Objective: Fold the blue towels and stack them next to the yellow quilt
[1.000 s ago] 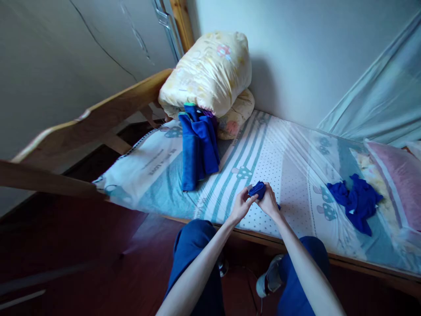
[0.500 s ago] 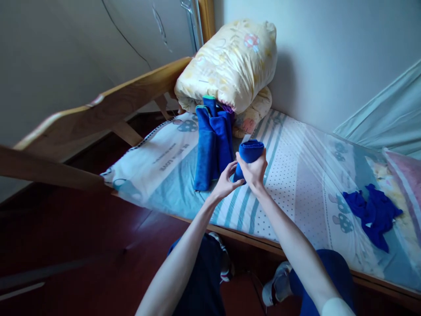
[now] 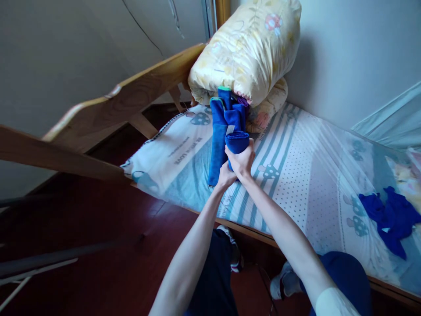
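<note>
A rolled blue towel [image 3: 237,139] stands upright between my hands over the bed, its coiled end upward and a pale tag sticking out behind. My right hand [image 3: 242,159] wraps around its upper part. Lower down, my left hand [image 3: 226,175] is closed around the bottom of the roll, its fingers partly hidden. Just beyond and to the left, several folded blue towels [image 3: 217,145], some with green edges, lie side by side on the sheet. The held roll overlaps them in view; whether it touches them I cannot tell.
A bulky cream quilt [image 3: 243,57] rests at the head end, beside a wooden bed rail [image 3: 131,94]. Crumpled blue cloth [image 3: 391,215] lies at the right on the patterned sheet [image 3: 296,171]. Below is a dark red floor [image 3: 115,237].
Both hands have carried the roll left, closer to the folded towels. My left hand, with its fingers spread before, has closed around the roll's lower end. The camera view has shifted.
</note>
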`<state>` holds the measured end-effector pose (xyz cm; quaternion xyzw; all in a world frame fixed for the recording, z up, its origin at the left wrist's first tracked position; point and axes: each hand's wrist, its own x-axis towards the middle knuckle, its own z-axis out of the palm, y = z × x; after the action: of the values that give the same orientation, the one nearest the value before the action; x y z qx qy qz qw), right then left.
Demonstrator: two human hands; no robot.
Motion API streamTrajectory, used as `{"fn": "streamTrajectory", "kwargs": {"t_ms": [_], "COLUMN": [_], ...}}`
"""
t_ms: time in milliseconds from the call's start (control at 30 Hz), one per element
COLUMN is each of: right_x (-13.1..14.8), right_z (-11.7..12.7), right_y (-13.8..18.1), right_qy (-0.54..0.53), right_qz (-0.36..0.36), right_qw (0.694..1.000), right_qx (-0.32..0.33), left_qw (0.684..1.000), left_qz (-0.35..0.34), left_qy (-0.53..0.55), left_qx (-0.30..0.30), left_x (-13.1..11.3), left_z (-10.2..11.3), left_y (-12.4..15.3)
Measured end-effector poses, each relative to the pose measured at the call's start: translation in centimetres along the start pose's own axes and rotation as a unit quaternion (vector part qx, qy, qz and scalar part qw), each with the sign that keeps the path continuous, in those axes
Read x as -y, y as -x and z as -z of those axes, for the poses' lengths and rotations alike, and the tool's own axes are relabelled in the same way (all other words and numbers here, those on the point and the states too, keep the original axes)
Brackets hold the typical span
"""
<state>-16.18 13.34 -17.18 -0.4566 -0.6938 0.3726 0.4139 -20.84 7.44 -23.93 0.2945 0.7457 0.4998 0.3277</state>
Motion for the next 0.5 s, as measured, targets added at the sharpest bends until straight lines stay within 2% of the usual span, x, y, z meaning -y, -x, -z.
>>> {"fn": "streamTrajectory", "kwargs": {"t_ms": [500], "right_x": [-1.2], "right_z": [-0.9], "right_y": [0.7], "right_qy": [0.007], "right_qz": [-0.025], "right_qw": [1.0], "right_qx": [0.013], "left_qw": [0.998], "left_qz": [0.056], "left_qy": [-0.04], "left_qx": [0.014], "left_x": [0.9], "left_z": [0.0], "left_y": [-0.3]}}
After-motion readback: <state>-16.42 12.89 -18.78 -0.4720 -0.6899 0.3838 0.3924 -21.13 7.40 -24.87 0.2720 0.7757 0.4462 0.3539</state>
